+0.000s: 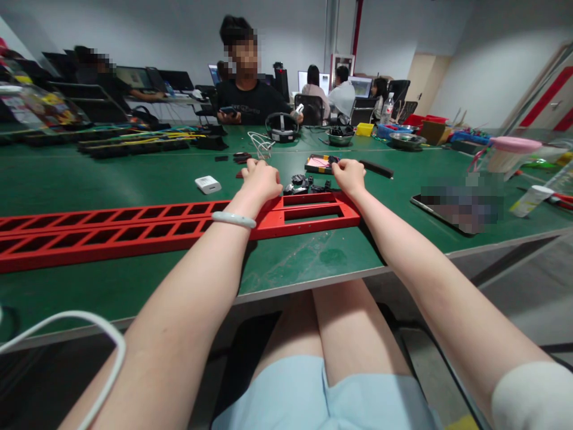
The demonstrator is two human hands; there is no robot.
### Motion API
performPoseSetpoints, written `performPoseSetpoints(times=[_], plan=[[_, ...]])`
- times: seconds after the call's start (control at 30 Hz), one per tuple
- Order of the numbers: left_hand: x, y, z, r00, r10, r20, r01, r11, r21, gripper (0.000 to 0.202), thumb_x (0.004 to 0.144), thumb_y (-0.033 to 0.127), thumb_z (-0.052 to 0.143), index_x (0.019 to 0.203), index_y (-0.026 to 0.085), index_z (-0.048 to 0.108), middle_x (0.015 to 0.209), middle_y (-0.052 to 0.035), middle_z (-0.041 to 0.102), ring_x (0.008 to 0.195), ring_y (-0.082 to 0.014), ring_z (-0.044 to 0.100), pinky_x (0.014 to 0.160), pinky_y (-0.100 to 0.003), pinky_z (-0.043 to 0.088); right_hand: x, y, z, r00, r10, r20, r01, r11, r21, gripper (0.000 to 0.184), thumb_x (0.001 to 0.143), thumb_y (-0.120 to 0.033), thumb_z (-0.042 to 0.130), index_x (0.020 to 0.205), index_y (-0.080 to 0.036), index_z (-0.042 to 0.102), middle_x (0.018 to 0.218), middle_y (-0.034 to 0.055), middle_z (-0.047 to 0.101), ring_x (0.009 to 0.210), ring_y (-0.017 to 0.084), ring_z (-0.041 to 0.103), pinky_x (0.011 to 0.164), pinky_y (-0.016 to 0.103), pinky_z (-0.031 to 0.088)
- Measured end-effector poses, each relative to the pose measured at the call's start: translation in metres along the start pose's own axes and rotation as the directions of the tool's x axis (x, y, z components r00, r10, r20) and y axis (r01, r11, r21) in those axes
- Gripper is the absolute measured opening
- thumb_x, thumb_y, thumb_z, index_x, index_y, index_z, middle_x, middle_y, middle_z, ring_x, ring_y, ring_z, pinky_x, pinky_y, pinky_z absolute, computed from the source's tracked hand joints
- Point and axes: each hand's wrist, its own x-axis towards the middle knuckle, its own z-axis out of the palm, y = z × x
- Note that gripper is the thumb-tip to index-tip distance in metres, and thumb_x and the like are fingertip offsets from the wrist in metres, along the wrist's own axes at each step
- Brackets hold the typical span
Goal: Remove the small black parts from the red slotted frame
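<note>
Both arms stretch over a long red metal frame (179, 224) on the green table (111, 179). The left hand (262, 179) and right hand (349, 175) are curled, small black parts (302, 184) lying between their fingers, a yellow-edged tray (319, 163) just beyond.

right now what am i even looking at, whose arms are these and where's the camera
This is one picture, taken by a camera worn on a person's head, looking forward and down. The two bare arms are that person's own. The left hand and right hand are curled at the far edge of a long red metal frame with rectangular cut-outs, which lies on a green table. Between the hands sits a cluster of small black parts. A small white box lies to the left of them. The curled fingers hide whether either hand grips anything. Another person in a dark shirt sits across the table.
</note>
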Motion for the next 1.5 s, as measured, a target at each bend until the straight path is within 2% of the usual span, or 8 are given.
performPoseSetpoints(times=[0.4,0.73,1.1,1.33,1.5], plan=[[-0.001,0.002,-0.002,0.996,-0.012,0.084,0.011,1.000,0.013,0.027,0.070,0.034,0.051,0.085,0.017,0.065,0.104,-0.0127,0.045,0.110,-0.0353,0.030,0.088,-0.048,0.029,0.000,0.003,0.003,1.000,-0.005,0.003,0.005,0.999,0.036,0.031,0.080,-0.033,0.040,0.064,-0.017,0.061,0.068,0.0053,0.064,0.071,0.019,0.056,0.065,0.028,0.031],[-0.001,0.003,-0.002,0.997,0.009,0.076,-0.011,0.999,0.030,0.024,0.069,0.034,0.053,0.080,0.016,0.066,0.095,-0.0122,0.048,0.106,-0.0358,0.034,0.083,-0.046,0.035,0.000,0.002,0.003,1.000,-0.003,0.013,0.003,0.999,0.032,0.033,0.080,-0.034,0.039,0.063,-0.017,0.060,0.067,0.0051,0.063,0.071,0.019,0.055,0.066,0.029,0.030],[-0.001,0.004,-0.003,0.997,0.000,0.082,-0.004,0.999,0.043,0.024,0.069,0.034,0.053,0.081,0.017,0.065,0.095,-0.0125,0.049,0.106,-0.0354,0.035,0.084,-0.045,0.035,0.000,0.001,0.002,1.000,-0.015,0.015,0.015,0.999,0.036,0.031,0.079,-0.032,0.042,0.063,-0.016,0.062,0.068,0.0065,0.064,0.069,0.018,0.055,0.064,0.028,0.032],[0.000,0.002,-0.002,0.997,0.031,0.075,-0.036,0.998,0.060,0.023,0.068,0.033,0.053,0.079,0.018,0.066,0.091,-0.0114,0.052,0.102,-0.0346,0.038,0.080,-0.044,0.038,0.000,0.003,0.007,0.992,-0.072,0.104,0.066,0.996,0.066,0.030,0.080,-0.033,0.042,0.070,-0.017,0.065,0.074,0.0058,0.066,0.075,0.019,0.058,0.070,0.028,0.037],[0.003,-0.002,0.003,0.989,0.110,0.095,-0.116,0.992,0.053,0.023,0.069,0.035,0.052,0.081,0.021,0.066,0.094,-0.0103,0.055,0.100,-0.0337,0.042,0.078,-0.044,0.040,-0.001,0.002,0.011,0.949,-0.206,0.238,0.185,0.977,0.107,0.025,0.078,-0.033,0.045,0.084,-0.021,0.067,0.089,0.0031,0.067,0.088,0.020,0.057,0.079,0.029,0.039]])
